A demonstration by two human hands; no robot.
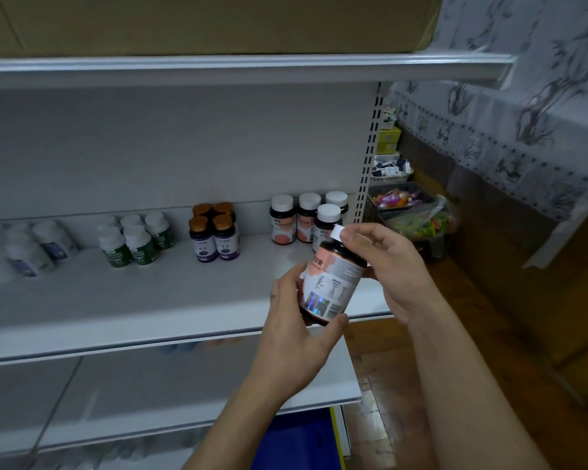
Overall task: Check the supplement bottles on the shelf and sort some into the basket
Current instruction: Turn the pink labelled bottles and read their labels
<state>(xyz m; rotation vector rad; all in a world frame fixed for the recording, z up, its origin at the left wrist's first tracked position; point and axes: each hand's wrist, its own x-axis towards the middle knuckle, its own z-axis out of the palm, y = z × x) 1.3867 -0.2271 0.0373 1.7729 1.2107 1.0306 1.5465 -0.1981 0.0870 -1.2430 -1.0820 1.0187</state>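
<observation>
I hold a dark supplement bottle (pixel 331 283) with a pink and white label, tilted, in front of the white shelf (pixel 133 300). My left hand (pixel 296 334) grips its base and my right hand (pixel 384 262) covers its white cap and neck. On the shelf behind stand matching white-capped bottles (pixel 306 217), gold-capped purple-label bottles (pixel 214 235), green-label bottles (pixel 133 242) and blurred white bottles (pixel 28 249) at the far left. A blue basket (pixel 299 442) shows at the bottom, below the lower shelf.
An upper shelf (pixel 238 67) carries a cardboard box (pixel 201 22). Right of the slotted upright, bins hold colourful packets (pixel 418 218). A patterned cloth (pixel 523 106) drapes over something at the right. The floor is wooden.
</observation>
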